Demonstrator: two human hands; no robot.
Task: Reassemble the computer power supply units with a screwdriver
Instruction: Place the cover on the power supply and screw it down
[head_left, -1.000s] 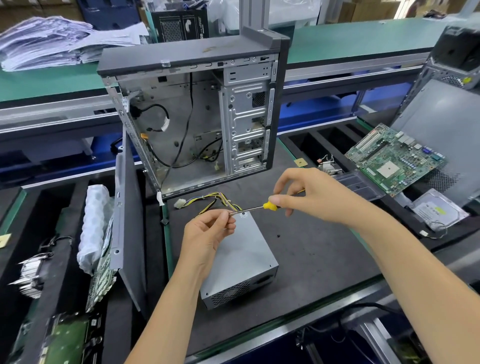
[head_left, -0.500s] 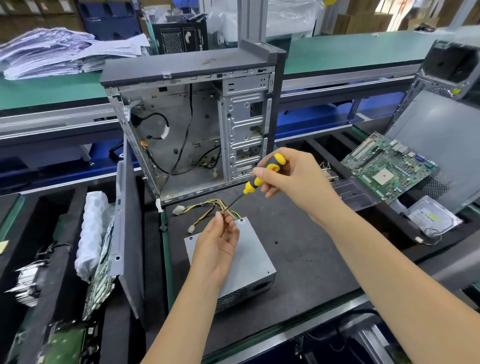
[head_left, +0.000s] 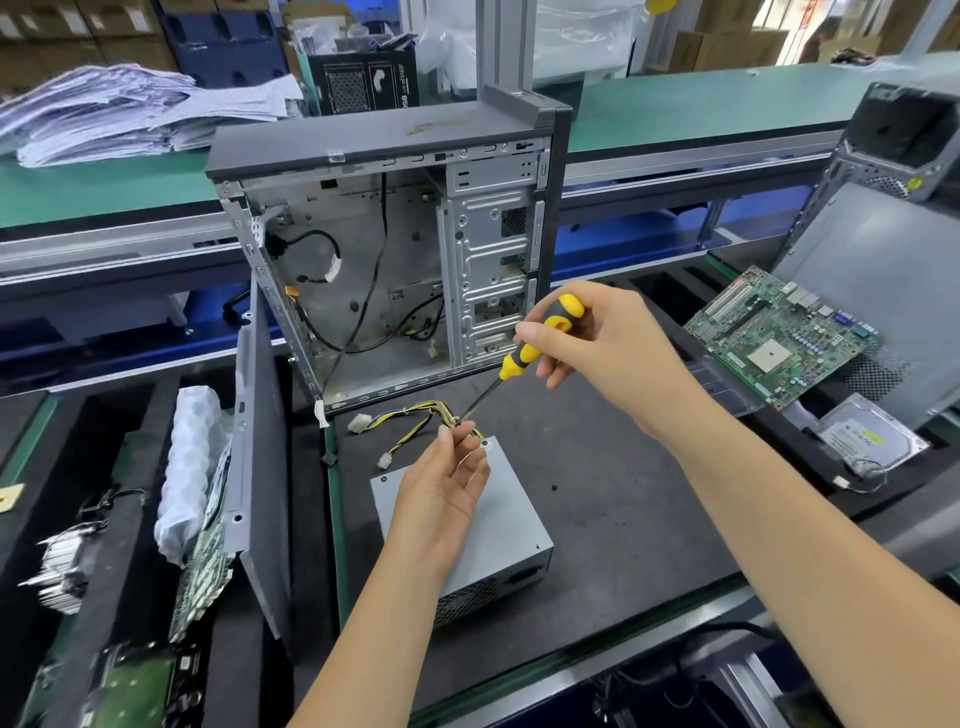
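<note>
Two hands meet above grey metal power supply box (head_left: 501, 525). Right hand (head_left: 605, 345) grips yellow-black screwdriver (head_left: 524, 356), swung from level to steep since a second ago. Left hand (head_left: 449, 480) pinches tip, probably seating a screw; screw itself indiscernible. Driving likely next.

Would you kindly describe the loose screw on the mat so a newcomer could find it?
Start at the open computer case, then drop to the grey power supply lying before it. Right of that box, on the black mat, sits a tiny black screw, alone, touching nothing.
</note>
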